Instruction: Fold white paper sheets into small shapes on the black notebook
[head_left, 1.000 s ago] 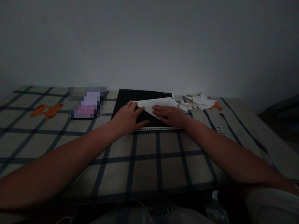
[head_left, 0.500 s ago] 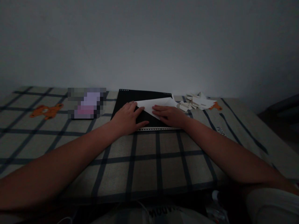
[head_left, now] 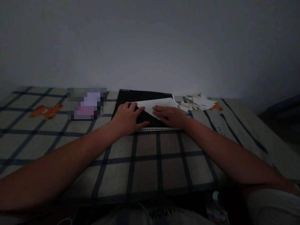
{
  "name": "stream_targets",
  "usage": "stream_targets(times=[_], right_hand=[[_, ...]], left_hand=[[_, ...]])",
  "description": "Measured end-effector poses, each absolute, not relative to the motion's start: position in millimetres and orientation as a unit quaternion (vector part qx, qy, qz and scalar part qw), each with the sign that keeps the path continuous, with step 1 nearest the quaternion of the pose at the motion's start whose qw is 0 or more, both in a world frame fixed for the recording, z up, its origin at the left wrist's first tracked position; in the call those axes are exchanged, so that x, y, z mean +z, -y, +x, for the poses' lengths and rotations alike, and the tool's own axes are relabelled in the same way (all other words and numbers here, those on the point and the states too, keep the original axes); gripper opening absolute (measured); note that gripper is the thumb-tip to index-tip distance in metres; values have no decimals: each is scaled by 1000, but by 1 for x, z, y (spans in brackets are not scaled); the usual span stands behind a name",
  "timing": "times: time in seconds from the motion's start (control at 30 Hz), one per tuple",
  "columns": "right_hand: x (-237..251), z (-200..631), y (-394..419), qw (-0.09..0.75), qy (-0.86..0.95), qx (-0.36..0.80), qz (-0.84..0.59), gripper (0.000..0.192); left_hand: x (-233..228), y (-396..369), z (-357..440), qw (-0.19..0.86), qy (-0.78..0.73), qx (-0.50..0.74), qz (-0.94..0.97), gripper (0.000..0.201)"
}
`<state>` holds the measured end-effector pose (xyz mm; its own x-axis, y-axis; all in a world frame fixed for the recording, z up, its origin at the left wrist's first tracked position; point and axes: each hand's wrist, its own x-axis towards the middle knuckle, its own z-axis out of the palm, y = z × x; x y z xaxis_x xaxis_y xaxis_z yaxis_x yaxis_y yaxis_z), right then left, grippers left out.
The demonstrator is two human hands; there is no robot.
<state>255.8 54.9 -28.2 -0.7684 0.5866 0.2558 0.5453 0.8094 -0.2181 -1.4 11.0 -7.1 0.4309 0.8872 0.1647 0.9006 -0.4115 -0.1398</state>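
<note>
White tapered paper (head_left: pixel 157 103), black perforated notebook (head_left: pixel 133 95)

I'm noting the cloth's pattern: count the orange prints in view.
2: one orange print on the cloth at left, another print at right, partly covered by paper scraps. More may be hidden under the notebook.

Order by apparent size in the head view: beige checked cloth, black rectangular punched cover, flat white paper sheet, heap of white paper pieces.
1. Checked cloth
2. Black cover
3. White sheet and paper heap: too alike to rank; sheet partly hidden.
</note>
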Motion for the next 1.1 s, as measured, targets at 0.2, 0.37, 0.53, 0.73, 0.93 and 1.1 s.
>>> stream_targets(times=[0.2, 0.37, 0.53, 0.73, 0.93, 1.1], right_hand=[[-29, 256, -56, 163, 937, 69, -300, 48], [-27, 255, -54, 158, 938, 69, -302, 47], [-27, 255, -54, 157, 936, 72, -306, 48], [-28, 255, -54, 161, 938, 64, -300, 46], [-26, 255, -53, 158, 938, 70, -302, 47], [-25, 254, -52, 160, 936, 69, -306, 46]], left_hand=[[-5, -4, 2, 116, 530, -13, -840, 76], [-7, -2, 5, 110, 537, 7, -836, 76], [-7, -4, 4, 114, 527, 5, -842, 76], [-7, -10, -1, 97, 504, -18, -858, 78], [-8, -14, -3, 85, 506, -20, -858, 78], [-8, -12, -1, 95, 510, -18, -855, 77]])
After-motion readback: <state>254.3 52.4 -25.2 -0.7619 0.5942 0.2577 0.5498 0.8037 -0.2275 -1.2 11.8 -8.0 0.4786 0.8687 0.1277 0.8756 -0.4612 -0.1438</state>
